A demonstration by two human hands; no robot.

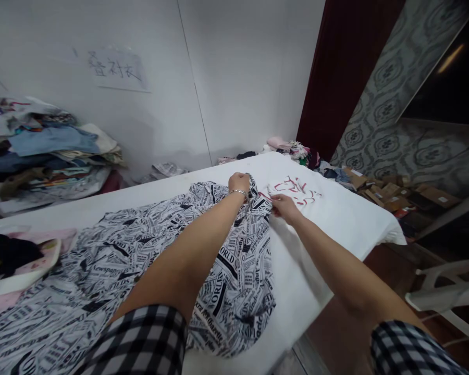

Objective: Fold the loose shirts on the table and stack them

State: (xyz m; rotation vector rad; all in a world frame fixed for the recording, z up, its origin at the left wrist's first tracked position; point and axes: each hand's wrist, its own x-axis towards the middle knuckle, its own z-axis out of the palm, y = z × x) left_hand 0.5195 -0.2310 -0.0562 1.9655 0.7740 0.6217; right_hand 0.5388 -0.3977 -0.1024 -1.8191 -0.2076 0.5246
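While spread flat on the table point(336, 219), newspaper-print shirt point(148, 250) pinched at far edge by left hand point(239, 183) and right hand point(283, 205), keeping it taut.

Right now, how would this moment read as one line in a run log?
left hand: gripping newspaper-print garment at far edge | right hand: pinching same edge | garment: spread on white table

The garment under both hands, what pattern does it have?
The garment has a black-and-white newspaper print, seen in the head view.
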